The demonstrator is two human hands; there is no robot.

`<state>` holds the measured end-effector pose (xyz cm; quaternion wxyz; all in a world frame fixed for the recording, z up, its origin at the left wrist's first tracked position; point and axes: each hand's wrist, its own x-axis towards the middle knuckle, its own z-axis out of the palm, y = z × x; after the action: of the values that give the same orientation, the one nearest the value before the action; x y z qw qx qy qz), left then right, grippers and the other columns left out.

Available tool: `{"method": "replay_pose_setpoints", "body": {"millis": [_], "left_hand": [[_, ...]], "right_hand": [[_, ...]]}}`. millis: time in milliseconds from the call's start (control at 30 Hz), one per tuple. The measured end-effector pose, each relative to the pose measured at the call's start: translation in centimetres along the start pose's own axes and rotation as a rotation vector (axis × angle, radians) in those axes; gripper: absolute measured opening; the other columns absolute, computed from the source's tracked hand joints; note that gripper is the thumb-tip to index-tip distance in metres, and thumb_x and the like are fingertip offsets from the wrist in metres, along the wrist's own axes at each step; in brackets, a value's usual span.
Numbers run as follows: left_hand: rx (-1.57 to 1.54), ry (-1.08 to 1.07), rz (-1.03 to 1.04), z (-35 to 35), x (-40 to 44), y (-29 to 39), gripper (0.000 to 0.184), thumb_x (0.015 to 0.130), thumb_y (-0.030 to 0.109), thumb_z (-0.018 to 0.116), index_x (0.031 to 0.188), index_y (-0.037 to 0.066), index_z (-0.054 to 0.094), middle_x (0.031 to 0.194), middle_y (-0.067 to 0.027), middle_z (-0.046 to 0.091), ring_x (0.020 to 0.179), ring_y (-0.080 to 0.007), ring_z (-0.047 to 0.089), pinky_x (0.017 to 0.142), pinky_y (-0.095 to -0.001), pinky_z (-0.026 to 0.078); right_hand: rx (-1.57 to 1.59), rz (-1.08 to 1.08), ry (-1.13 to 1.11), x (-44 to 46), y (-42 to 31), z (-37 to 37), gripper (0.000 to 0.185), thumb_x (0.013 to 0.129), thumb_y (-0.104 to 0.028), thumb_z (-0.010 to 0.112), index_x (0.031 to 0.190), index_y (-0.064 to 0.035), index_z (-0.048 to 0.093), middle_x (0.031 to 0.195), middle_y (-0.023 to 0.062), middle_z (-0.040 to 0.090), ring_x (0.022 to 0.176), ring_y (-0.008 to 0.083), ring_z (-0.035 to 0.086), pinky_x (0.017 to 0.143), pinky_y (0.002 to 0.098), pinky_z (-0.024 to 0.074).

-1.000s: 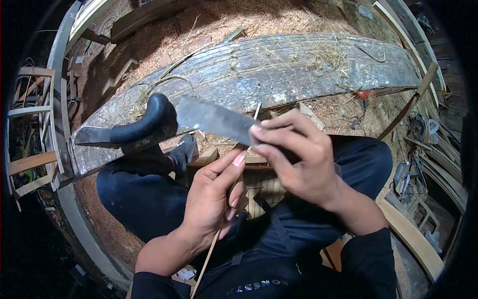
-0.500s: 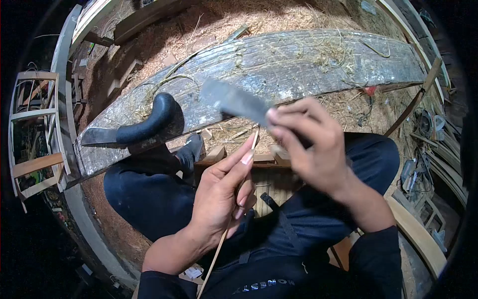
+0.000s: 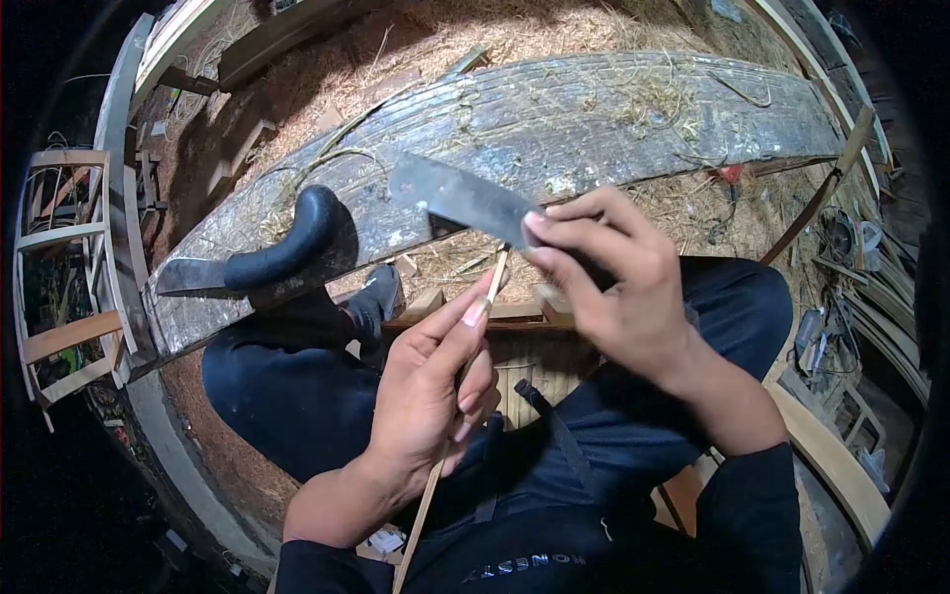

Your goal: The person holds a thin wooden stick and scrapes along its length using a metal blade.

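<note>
My left hand (image 3: 430,386) is closed around a thin, pale wooden strip (image 3: 424,515), thumb and forefinger pinching it near its upper end. The strip's tail runs down past my lap. My right hand (image 3: 623,277) grips a flat grey metal blade (image 3: 460,198) at its right end; whether a handle sits inside the palm is hidden. The blade slants up to the left, its lower edge close above the strip's tip, and I cannot tell if they touch. On the plank lies a knife with a curved black handle (image 3: 287,243), left of both hands.
A long weathered plank (image 3: 416,188) crosses in front of me, with fibre shavings (image 3: 658,104) on it. Wood shavings cover the floor (image 3: 554,30). A wooden frame (image 3: 67,233) stands at left; curved wooden strips (image 3: 831,455) and scraps lie at right.
The blade, blurred before, is now sharp and sits slightly farther left. My left hand has shifted a little left and down with the strip.
</note>
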<state>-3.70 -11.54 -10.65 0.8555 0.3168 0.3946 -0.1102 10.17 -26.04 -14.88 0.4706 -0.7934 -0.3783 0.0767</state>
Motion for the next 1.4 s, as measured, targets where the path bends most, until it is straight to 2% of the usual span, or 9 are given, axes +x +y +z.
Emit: {"method": "replay_pose_setpoints", "body": {"millis": [200, 367, 400, 433, 733, 800, 867, 933, 1400], "left_hand": [[0.036, 0.041, -0.041, 0.5, 0.0, 0.1, 0.043, 0.106, 0.024, 0.052, 0.146, 0.009, 0.048, 0.051, 0.0022, 0.040, 0.034, -0.0068, 0.032, 0.033, -0.0217, 0.027], [0.054, 0.086, -0.030, 0.6, 0.5, 0.2, 0.027, 0.107, 0.028, 0.049, 0.119, 0.005, 0.058, 0.047, 0.0034, 0.038, 0.030, -0.0065, 0.029, 0.031, -0.0220, 0.025], [0.058, 0.077, -0.033, 0.5, 0.5, 0.3, 0.027, 0.107, 0.029, 0.051, 0.114, 0.005, 0.058, 0.048, 0.0019, 0.040, 0.031, -0.0073, 0.031, 0.031, -0.0221, 0.026], [0.057, 0.053, -0.013, 0.6, 0.5, 0.3, 0.027, 0.107, 0.031, 0.050, 0.110, 0.005, 0.057, 0.048, 0.0018, 0.040, 0.031, -0.0074, 0.030, 0.030, -0.0222, 0.025], [-0.015, 0.016, 0.004, 0.4, 0.4, 0.0, 0.035, 0.108, 0.029, 0.050, 0.133, 0.006, 0.055, 0.048, 0.0019, 0.039, 0.031, -0.0077, 0.029, 0.032, -0.0226, 0.024], [-0.014, 0.018, -0.015, 0.5, 0.5, 0.2, 0.034, 0.107, 0.029, 0.050, 0.131, 0.006, 0.056, 0.048, 0.0021, 0.038, 0.031, -0.0077, 0.029, 0.031, -0.0226, 0.023], [-0.012, 0.017, -0.040, 0.7, 0.4, 0.1, 0.033, 0.107, 0.029, 0.050, 0.129, 0.006, 0.057, 0.048, 0.0023, 0.038, 0.031, -0.0078, 0.029, 0.031, -0.0227, 0.023], [0.055, 0.089, -0.050, 1.2, 0.5, 0.1, 0.040, 0.109, 0.030, 0.044, 0.140, 0.006, 0.051, 0.046, 0.0060, 0.034, 0.028, -0.0048, 0.025, 0.030, -0.0207, 0.023], [0.060, 0.029, -0.046, 0.4, 0.3, -0.2, 0.039, 0.108, 0.031, 0.046, 0.137, 0.007, 0.056, 0.048, 0.0024, 0.039, 0.030, -0.0072, 0.031, 0.030, -0.0223, 0.027]], "right_hand": [[0.014, -0.023, 0.032, 0.1, 0.1, 0.2, 0.026, 0.080, 0.003, 0.077, 0.105, -0.0004, 0.075, 0.098, 0.0134, 0.067, 0.088, 0.0233, 0.070, 0.075, 0.0306, 0.0559], [0.165, -0.022, -0.047, -0.7, -1.1, 0.4, 0.026, 0.080, 0.004, 0.077, 0.105, 0.0000, 0.075, 0.101, 0.0138, 0.067, 0.089, 0.0229, 0.071, 0.076, 0.0313, 0.0570], [0.110, -0.099, -0.004, -0.2, -0.6, 0.4, 0.021, 0.083, -0.008, 0.077, 0.102, -0.0006, 0.075, 0.098, 0.0129, 0.067, 0.080, 0.0244, 0.072, 0.069, 0.0329, 0.0578], [0.094, -0.089, -0.007, -0.4, -0.7, 0.6, 0.020, 0.083, -0.008, 0.077, 0.102, -0.0008, 0.075, 0.098, 0.0131, 0.067, 0.080, 0.0249, 0.072, 0.069, 0.0330, 0.0577], [0.038, -0.064, 0.003, -0.5, -0.6, 0.4, 0.019, 0.084, -0.007, 0.076, 0.102, -0.0007, 0.074, 0.097, 0.0143, 0.066, 0.082, 0.0265, 0.071, 0.069, 0.0337, 0.0571], [0.036, -0.070, -0.008, -0.5, -0.3, 0.3, 0.027, 0.080, 0.004, 0.077, 0.106, -0.0008, 0.074, 0.100, 0.0142, 0.066, 0.086, 0.0225, 0.071, 0.073, 0.0302, 0.0567], [0.048, -0.083, 0.028, -0.3, -0.5, 0.3, 0.027, 0.079, 0.004, 0.077, 0.106, -0.0008, 0.075, 0.100, 0.0142, 0.067, 0.087, 0.0231, 0.071, 0.074, 0.0311, 0.0569], [0.072, -0.018, -0.039, -0.7, -1.0, 0.2, 0.026, 0.080, 0.004, 0.076, 0.106, -0.0006, 0.075, 0.100, 0.0143, 0.067, 0.087, 0.0237, 0.071, 0.074, 0.0312, 0.0566], [0.043, -0.020, -0.072, -1.1, -1.3, 0.1, 0.023, 0.082, 0.002, 0.076, 0.104, 0.0003, 0.074, 0.100, 0.0143, 0.067, 0.085, 0.0226, 0.071, 0.071, 0.0310, 0.0568]]}}
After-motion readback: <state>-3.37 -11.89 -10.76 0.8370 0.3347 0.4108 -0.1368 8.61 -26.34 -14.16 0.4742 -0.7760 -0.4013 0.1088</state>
